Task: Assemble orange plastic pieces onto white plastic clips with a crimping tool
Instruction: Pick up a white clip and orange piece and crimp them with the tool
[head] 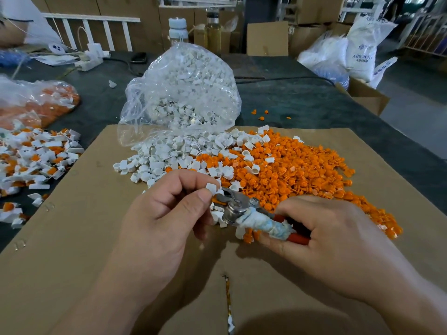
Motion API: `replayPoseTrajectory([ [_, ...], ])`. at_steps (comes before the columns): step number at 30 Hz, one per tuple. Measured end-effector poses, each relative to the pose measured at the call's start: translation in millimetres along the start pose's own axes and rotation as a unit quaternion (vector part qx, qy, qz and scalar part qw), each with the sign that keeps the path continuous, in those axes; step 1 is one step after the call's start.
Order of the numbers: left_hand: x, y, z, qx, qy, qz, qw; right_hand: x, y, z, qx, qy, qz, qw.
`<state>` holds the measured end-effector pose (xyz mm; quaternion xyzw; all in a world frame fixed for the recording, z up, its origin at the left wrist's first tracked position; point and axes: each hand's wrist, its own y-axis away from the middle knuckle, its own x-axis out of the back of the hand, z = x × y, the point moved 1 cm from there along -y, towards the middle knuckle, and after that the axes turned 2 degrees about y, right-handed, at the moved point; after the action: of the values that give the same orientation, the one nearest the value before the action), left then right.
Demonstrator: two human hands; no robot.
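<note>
Worktop [290, 100]: dark mat, cartons and bottles stood behind; a brown cardboard sheet [96, 238] covered the near part.
Orange pieces [302, 170]: loose heap on the cardboard, just beyond the right hand and running past it to the right.
White clips [164, 158]: heap left of the orange one, the two mixed where they met; a clear bag [183, 93] of more clips sat behind.
Left hand [167, 213]: fingers curled, thumb and forefinger pinched one white clip [212, 188], held at the tip of the tool's head.
Crimping tool [239, 209]: metal head between both hands, red handles, one bound in white wrapping.
Right hand [321, 238]: fingers closed round the handles; how far squeezed, could not tell.
Finished pile [36, 155]: white-and-orange parts at far left, well apart from the hands.
</note>
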<state>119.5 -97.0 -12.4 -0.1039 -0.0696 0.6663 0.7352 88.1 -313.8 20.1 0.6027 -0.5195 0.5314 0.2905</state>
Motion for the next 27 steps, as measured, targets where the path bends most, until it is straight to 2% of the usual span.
replayPoseTrajectory([
  [2,-1,-1,-1,0.006,-0.022,0.033,0.999,-1,-1,2,-0.005,-0.013,-0.011,1.0],
  [6,2,-5,-5,0.04,-0.048,0.092,0.994,-5,-5,10,-0.034,0.044,0.045,0.997],
  [8,1,-5,-8,0.069,-0.07,0.086,0.991,-8,-8,15,-0.061,0.089,0.05,0.993],
  [11,-5,-2,-11,0.114,-0.086,0.056,0.988,-11,-13,17,-0.089,0.14,0.002,0.986],
  [14,-8,0,-12,0.141,-0.081,0.041,0.986,-15,-15,20,-0.101,0.152,-0.046,0.982],
  [16,-11,2,-10,0.149,-0.089,0.038,0.984,-15,-14,20,-0.09,0.141,-0.028,0.985],
  [20,-20,8,-4,0.101,-0.169,0.023,0.98,-16,-11,-2,0.024,0.035,0.113,0.993],
  [23,-23,11,-2,0.025,-0.209,0.009,0.978,-25,-12,-18,0.097,0.031,0.101,0.99],
  [25,-24,13,-3,-0.003,-0.189,0.01,0.982,-25,-12,-16,0.096,0.011,0.109,0.989],
  [27,-23,14,-6,0.006,-0.128,0.002,0.992,-20,-10,-14,0.079,-0.024,0.111,0.99],
])
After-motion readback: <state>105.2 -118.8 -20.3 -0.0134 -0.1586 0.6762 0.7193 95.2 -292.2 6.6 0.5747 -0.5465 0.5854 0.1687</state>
